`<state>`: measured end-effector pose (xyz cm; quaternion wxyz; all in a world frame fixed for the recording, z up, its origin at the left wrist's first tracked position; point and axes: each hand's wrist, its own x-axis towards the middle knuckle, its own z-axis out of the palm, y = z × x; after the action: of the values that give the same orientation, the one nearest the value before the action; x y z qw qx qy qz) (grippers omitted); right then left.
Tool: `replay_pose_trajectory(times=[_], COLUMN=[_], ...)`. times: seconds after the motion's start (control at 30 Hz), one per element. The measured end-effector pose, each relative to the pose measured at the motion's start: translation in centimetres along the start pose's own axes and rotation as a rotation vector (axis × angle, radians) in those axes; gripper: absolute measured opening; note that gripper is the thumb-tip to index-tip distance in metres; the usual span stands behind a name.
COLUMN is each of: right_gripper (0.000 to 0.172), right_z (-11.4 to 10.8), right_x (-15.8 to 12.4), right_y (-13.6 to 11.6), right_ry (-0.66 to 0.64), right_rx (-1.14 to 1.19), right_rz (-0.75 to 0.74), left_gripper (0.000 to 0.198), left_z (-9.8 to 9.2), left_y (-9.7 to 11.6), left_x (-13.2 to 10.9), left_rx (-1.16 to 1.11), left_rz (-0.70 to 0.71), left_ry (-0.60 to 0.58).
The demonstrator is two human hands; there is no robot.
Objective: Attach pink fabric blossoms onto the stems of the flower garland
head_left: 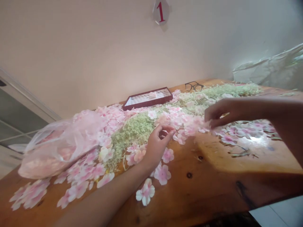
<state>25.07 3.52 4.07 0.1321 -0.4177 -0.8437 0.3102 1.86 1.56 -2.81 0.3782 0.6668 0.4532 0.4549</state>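
My left hand [158, 143] is over the front edge of the pink artificial flowers [178, 119], its fingers curled and the thumb close to the forefinger. Whatever it may pinch is too small to make out. To the right, my right hand [221, 112] is raised above more flowers, thumb and fingertips pressed together on a pale pink artificial flower [208, 124] that is blurred. Under and around the hands, flat pink and white blossoms lie loose. A mound of light green shredded filler [134, 126] lies beyond my left hand.
A clear plastic bag [59, 145] of pink blossoms lies at the left of the wooden table [189, 192]. At the back are a dark red open tray [149, 102] and black glasses [194, 86]. Brown stem scraps [243, 153] lie at right.
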Motion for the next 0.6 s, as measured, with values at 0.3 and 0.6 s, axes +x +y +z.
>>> replay_pose_trajectory(times=[0.3,0.6], right_gripper=[0.02,0.023], right_z=[3.2,5.3], right_x=[2.7,3.0], right_y=[-1.7,-2.8], right_ry=[0.435,0.106], right_rx=[0.701,0.454], right_rz=[-0.02,-0.069], left_gripper=[0.019,0.026], left_z=[0.4,0.3], left_y=[0.7,1.0], left_x=[-0.8,-0.8], left_rx=[-0.113,-0.18], left_rz=[0.027,0.055], left_ry=[0.015,0.017])
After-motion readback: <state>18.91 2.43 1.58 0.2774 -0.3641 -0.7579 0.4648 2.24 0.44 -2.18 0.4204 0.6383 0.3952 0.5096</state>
